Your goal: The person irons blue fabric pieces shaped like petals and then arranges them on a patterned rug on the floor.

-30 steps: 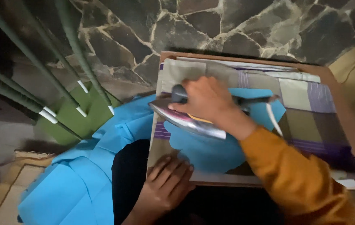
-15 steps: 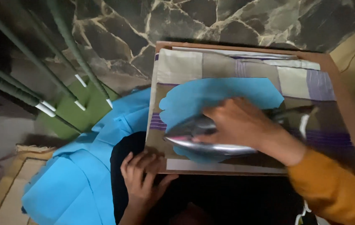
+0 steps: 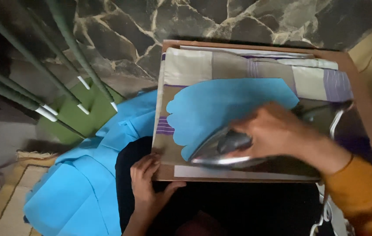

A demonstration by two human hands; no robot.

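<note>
Iron [image 3: 225,150] on blue cloth [image 3: 221,109], near board's [image 3: 168,172] front edge; right hand [image 3: 277,131] clamped on handle, blurred. Left hand [image 3: 144,179] fingers curled over board edge, gripping nothing else. Board's right corner cut off.

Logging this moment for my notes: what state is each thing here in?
Iron: flat on the blue cloth, gripped, blurred.
Right hand: closed on the iron's handle.
Left hand: resting at the board's near edge.
Blue cloth piece: spread flat on the board.
Wooden board: covered with patterned fabric.
Blue cloth on floor: loosely heaped.
</note>
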